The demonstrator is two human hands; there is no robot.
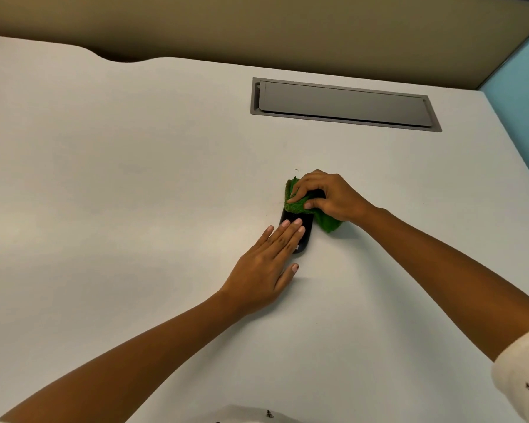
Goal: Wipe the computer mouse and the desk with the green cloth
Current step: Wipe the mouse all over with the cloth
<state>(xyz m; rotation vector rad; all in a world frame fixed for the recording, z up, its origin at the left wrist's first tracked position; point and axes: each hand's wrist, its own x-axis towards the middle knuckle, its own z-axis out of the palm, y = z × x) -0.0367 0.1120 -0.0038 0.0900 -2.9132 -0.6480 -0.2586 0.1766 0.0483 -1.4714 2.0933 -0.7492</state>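
Where green cloth [300,206] covers it, black mouse [304,236] hides.

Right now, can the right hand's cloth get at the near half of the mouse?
Probably not yet: the left hand lies flat over the mouse there. The right hand presses the green cloth on its far end.

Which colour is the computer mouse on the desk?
Black. The mouse shows best in the head view, the only view here.

A white desk [119,178] fills the view. A grey cable hatch [344,103] is set flush into its far right part. Near the middle, a black mouse [304,236] lies flat on it, with a green cloth [329,222] bunched over the mouse's far end and trailing onto the desk to its right.
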